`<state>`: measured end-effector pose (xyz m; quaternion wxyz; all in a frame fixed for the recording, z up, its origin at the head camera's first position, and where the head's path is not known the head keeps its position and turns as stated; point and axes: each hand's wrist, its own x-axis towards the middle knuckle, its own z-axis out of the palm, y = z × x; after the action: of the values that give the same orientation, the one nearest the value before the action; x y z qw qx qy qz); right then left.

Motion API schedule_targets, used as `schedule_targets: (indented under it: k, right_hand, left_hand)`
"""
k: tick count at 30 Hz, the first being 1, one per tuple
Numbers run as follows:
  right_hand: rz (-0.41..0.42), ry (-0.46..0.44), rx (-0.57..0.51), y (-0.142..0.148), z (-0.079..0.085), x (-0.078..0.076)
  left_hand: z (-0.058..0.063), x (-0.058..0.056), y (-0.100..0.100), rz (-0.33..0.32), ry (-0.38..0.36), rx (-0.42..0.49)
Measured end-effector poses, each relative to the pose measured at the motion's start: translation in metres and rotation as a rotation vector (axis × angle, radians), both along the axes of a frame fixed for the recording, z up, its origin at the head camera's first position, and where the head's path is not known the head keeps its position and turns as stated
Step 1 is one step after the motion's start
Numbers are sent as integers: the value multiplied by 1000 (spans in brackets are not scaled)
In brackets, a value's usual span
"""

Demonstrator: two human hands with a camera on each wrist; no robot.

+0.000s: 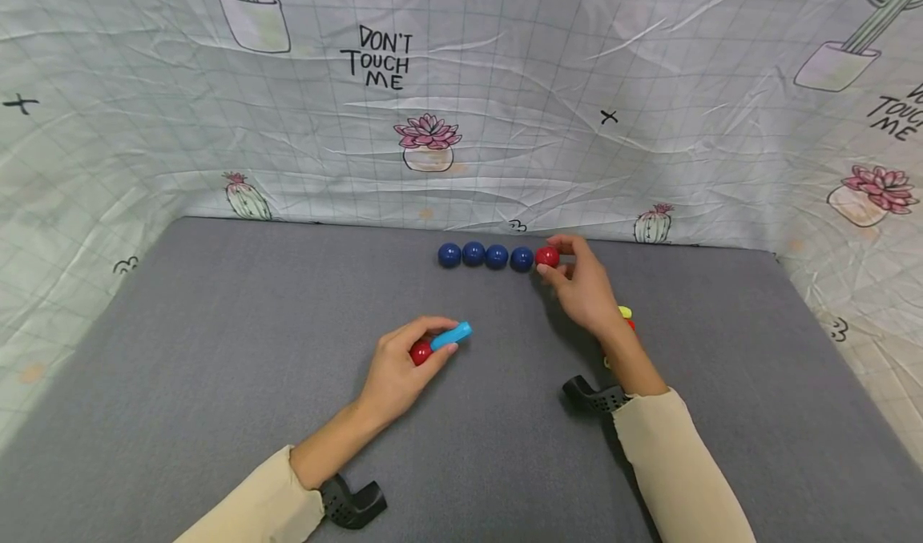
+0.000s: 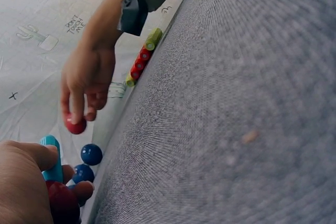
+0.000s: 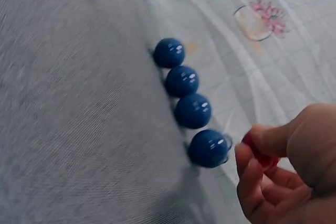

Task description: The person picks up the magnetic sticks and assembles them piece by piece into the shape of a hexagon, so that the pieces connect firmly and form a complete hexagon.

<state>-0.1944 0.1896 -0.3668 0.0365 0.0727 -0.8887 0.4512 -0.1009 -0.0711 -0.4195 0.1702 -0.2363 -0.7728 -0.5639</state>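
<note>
Several glossy dark blue balls form a row near the back of the grey table. At the row's right end, my right hand pinches a red ball between thumb and fingers. In the right wrist view this red ball is partly covered by the fingers, close to the nearest blue ball. My left hand, nearer the table's middle, holds a second red ball and a light blue stick-like piece. Whether these two are joined cannot be told.
Yellow-green and red pieces lie in a line on the table, mostly hidden behind my right forearm in the head view. A printed white cloth hangs along the table's back edge and sides. Black wrist devices sit on both arms.
</note>
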Motion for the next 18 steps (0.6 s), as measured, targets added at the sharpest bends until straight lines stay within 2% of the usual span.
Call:
schedule_targets:
  k: [4, 9, 16, 18]
  right_hand:
    - [111, 15, -94, -2, 6, 4]
    - [276, -8, -215, -6, 10, 7]
    - [396, -72, -276, -9, 11, 9]
    - [443, -87, -294, -10, 10, 9]
  left_hand:
    - [-1, 0, 0, 6, 5, 0]
    - [-1, -1, 0, 14, 7, 8]
    - [35, 13, 5, 39, 12, -5]
    - [36, 13, 5, 41, 12, -7]
